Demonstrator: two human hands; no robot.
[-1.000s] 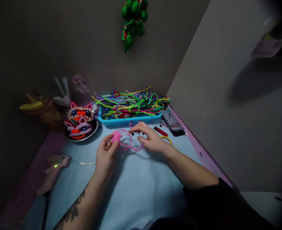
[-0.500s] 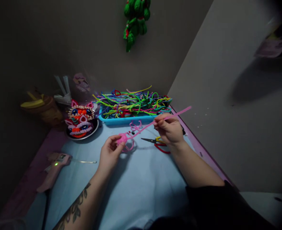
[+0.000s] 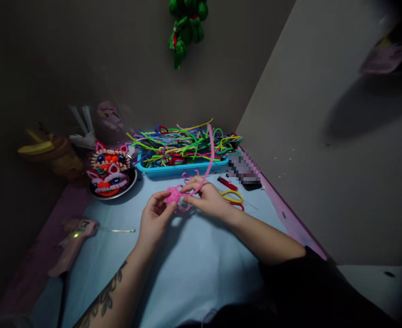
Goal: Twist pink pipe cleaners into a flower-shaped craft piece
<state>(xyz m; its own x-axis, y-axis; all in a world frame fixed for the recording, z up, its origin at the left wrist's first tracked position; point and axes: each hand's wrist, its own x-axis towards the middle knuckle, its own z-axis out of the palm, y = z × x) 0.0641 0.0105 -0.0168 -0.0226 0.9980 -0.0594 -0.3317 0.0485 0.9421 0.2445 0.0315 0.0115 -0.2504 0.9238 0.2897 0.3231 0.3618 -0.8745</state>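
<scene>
My left hand [image 3: 153, 217] pinches a small pink coiled pipe-cleaner piece [image 3: 172, 196] above the light blue table cover [image 3: 194, 264]. My right hand [image 3: 206, 198] is closed on the long pink pipe cleaner [image 3: 209, 157] right beside the coil. The free end of that pipe cleaner curves up over the blue tray [image 3: 182, 168]. A few loose pink loops hang under the coil.
The blue tray holds several coloured pipe cleaners [image 3: 183, 143]. A pipe-cleaner lion head [image 3: 109, 171] sits on a plate at the left. A pink glue gun [image 3: 71, 241] lies at the left edge. Scissors with yellow and red handles [image 3: 233, 198] lie right of my hands. A green ornament [image 3: 183, 25] hangs on the wall.
My right hand came back from stretching the pink pipe cleaner out to the right and is now beside the coil, with the free end swung upward.
</scene>
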